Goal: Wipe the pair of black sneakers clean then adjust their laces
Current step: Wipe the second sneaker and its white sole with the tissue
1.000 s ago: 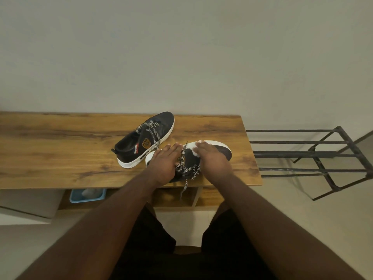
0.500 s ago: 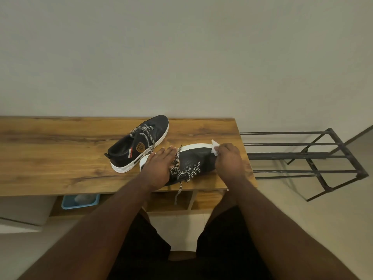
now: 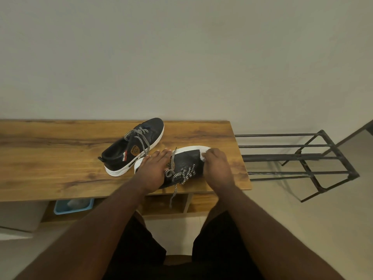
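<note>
Two black sneakers with white soles and black-and-white laces lie on a wooden table (image 3: 50, 158). The far sneaker (image 3: 133, 146) sits upright, toe toward the wall. The near sneaker (image 3: 185, 160) lies tipped on its side near the front edge, one lace hanging over it. My left hand (image 3: 154, 168) presses flat on its heel end, fingers straight. My right hand (image 3: 217, 166) grips a small white wipe (image 3: 202, 156) against the toe, which the hand mostly hides.
A black metal rack (image 3: 298, 158) stands right of the table. Under the table are wooden shelf compartments (image 3: 181, 203) and a blue tray (image 3: 73, 206). A plain wall rises behind. My legs in black shorts are below.
My right hand with the wipe slid from the sneaker's middle rightward to its toe. My left hand stayed pressed on the heel end.
</note>
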